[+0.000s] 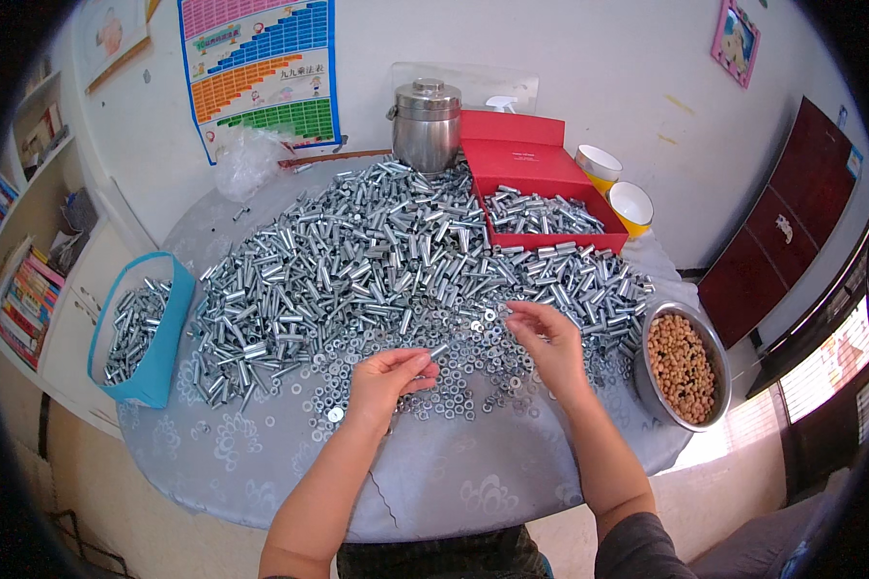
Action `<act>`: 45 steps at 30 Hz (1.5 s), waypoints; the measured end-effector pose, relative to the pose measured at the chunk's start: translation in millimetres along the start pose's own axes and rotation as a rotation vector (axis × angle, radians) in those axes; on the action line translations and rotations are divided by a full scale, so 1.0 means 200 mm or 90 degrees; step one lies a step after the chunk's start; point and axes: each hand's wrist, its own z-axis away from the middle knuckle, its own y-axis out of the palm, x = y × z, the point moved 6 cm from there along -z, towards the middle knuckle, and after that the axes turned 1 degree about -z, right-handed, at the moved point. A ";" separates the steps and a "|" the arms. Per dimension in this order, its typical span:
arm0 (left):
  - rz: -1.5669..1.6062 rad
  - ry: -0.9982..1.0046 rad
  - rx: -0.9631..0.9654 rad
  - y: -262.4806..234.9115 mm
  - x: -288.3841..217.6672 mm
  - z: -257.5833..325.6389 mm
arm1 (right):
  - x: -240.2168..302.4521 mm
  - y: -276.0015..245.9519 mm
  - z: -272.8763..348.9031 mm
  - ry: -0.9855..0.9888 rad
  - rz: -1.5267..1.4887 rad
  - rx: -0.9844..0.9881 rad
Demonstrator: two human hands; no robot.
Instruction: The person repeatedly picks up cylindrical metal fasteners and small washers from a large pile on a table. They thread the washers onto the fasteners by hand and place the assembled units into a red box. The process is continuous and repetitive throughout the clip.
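your left hand pinches a metal sleeve; your right hand, nearer the metal bowl, pinches a washer.

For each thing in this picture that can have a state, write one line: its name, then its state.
Left hand: pinching a metal sleeve.
Right hand: fingertips down among the washers.
Red box: open, partly filled with sleeves.
Blue bag: open, holding sleeves.
Steel pot: lid on.
Steel bowl: filled with brown pellets.
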 end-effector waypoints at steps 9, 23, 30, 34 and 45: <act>-0.001 -0.021 0.000 0.02 -0.01 0.01 | -0.07 0.02 0.01 -0.079 0.362 0.132; -0.018 -0.016 0.023 0.01 0.03 0.00 | -0.04 0.09 0.02 -0.188 0.393 0.135; -0.027 -0.028 0.024 0.02 0.03 0.00 | -0.03 0.11 0.03 -0.100 0.310 0.190; -0.026 -0.031 0.025 0.01 0.04 0.00 | -0.05 0.13 0.05 0.010 0.279 0.198; -0.032 -0.055 0.068 0.03 0.05 0.01 | -0.13 0.17 0.07 0.232 -0.220 0.214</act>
